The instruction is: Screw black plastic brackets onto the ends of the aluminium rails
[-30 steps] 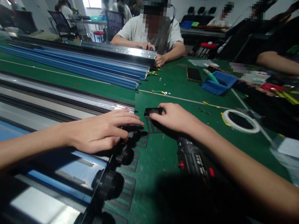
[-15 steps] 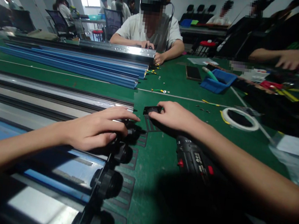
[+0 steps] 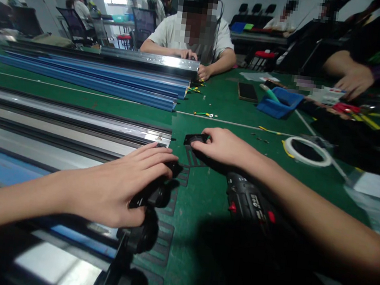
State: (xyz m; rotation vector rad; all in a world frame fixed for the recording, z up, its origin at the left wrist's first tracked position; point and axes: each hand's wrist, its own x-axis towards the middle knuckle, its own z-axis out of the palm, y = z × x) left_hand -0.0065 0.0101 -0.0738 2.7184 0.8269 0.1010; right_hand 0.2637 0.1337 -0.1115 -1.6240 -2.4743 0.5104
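Note:
My left hand (image 3: pixel 119 187) lies over the right ends of the long metal profiles (image 3: pixel 40 134), fingers stretched and thumb apart. Its fingertips are at the black end plates, from which round black knobbed fittings (image 3: pixel 147 231) stick out; whether it touches them is hard to tell. My right hand (image 3: pixel 222 145) is closed with thumb and fingers on a small black rectangular plate (image 3: pixel 193 138) at the table. Beneath that plate lies a slotted black piece (image 3: pixel 195 157). Below my right forearm is a black power tool (image 3: pixel 250 199) with red buttons, partly in shadow.
Blue profiles (image 3: pixel 114 83) lie across the green table (image 3: pixel 188 247), with a person seated behind them. To the right are a phone (image 3: pixel 247 92), a blue bin (image 3: pixel 278 107), a white ring (image 3: pixel 325 160), and cables. Another person's hand (image 3: pixel 356 81) is at far right.
My left hand has moved nearer along the end plates, and its thumb has spread away from the fingers. My right hand stays on the black plate. The far-right person's hand has lowered.

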